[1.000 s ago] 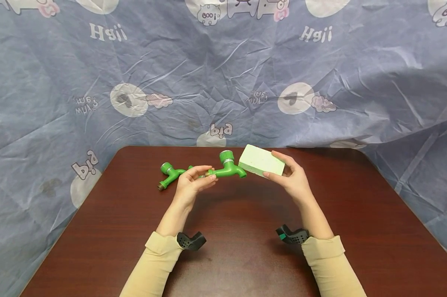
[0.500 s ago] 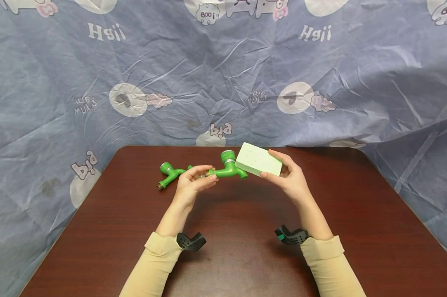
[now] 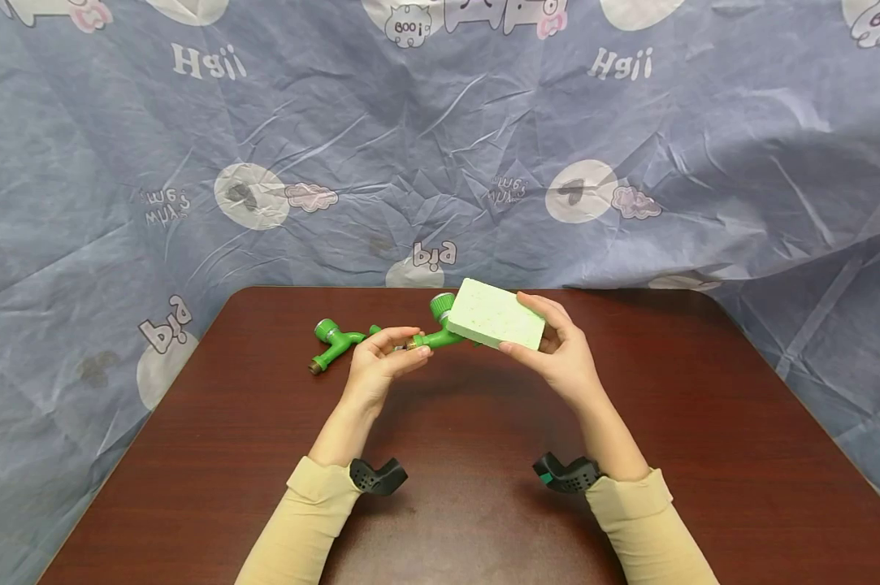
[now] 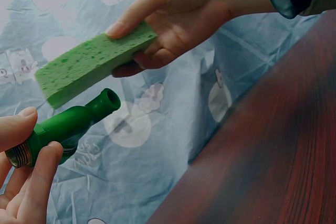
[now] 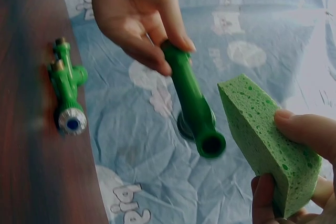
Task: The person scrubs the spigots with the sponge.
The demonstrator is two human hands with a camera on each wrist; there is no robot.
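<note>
My left hand [image 3: 372, 370] pinches a green faucet [image 3: 440, 337] by its brass threaded end, thumb and fingers on either side. Its spout points right, towards the sponge, and shows as a round opening in the right wrist view [image 5: 211, 144]. A pale green sponge [image 3: 495, 315] is held by my right hand [image 3: 565, 353], thumb on one face and fingers on the other. In the head view the sponge covers the faucet's spout and part of its knob. The left wrist view has the sponge [image 4: 94, 61] just above the faucet body [image 4: 65, 127]. Both hands are raised over the table.
Another green faucet [image 3: 337, 345] lies on the dark red table [image 3: 454, 471], left of my left hand. In the right wrist view, two brass ends show among the green parts [image 5: 65, 82] lying there. A blue printed cloth [image 3: 425, 146] hangs behind the table.
My right hand has brought the sponge leftward, from beside the spout to overlapping the faucet in the head view. The left hand with its faucet has barely moved.
</note>
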